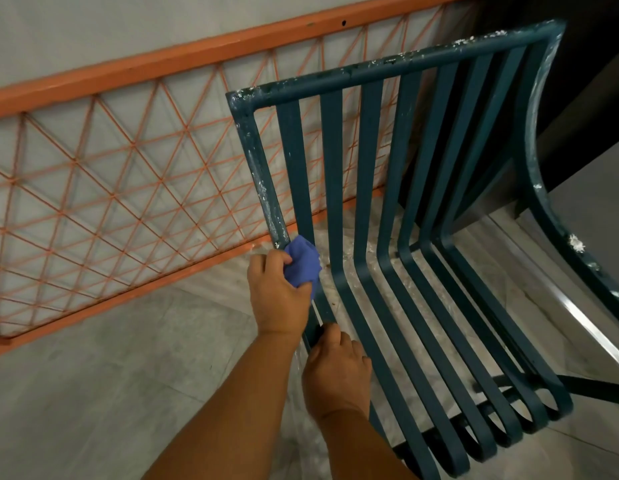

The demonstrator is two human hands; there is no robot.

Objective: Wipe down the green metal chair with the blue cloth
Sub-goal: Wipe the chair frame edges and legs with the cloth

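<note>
Right hand [337, 372] grips chair [370, 140]; left hand [278, 292] holds cloth [303, 266].

— Where are the hands?
— Both forearms come up bare from the bottom edge, side by side, the left one stretched further out.
— And the left hand [278, 292]?
— Seen from its back, fingers curled, index finger and thumb pinching a bunched blue cloth [303, 266].
— The right hand [337, 372]?
— Nearer the body, just behind the left wrist. Knuckles up, thumb pointing forward, fingers wrapped down around the side rail of the green metal chair [370, 188].
— Do they touch?
— Cannot tell; they are very close.
</note>
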